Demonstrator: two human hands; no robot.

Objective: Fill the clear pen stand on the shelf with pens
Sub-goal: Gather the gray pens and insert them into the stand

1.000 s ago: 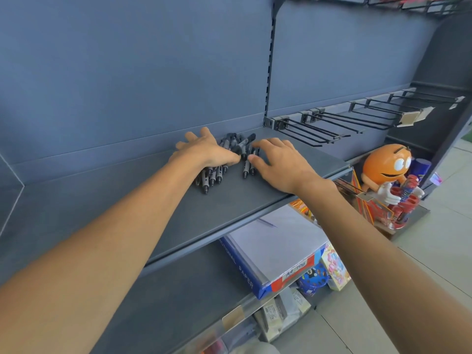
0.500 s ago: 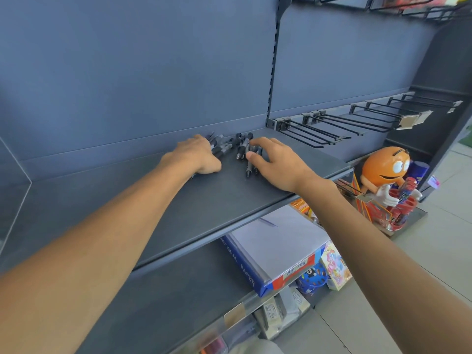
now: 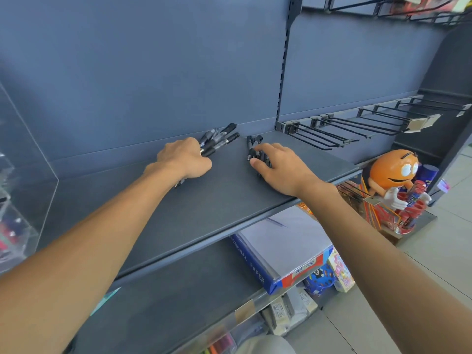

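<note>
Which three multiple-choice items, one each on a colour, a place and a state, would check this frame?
1. The pens on the shelf are: A) black; B) red; C) green.
2. The blue paper box sits: A) beside the pens; B) below that shelf; C) on the wire hooks.
3. The left hand: A) lies flat and empty; B) grips a bundle of pens; C) hangs off the shelf.

1 A: barrels and caps all look black.
2 B: it shows under the shelf's front edge.
3 B: pens stick out of both ends of its grip.
</note>
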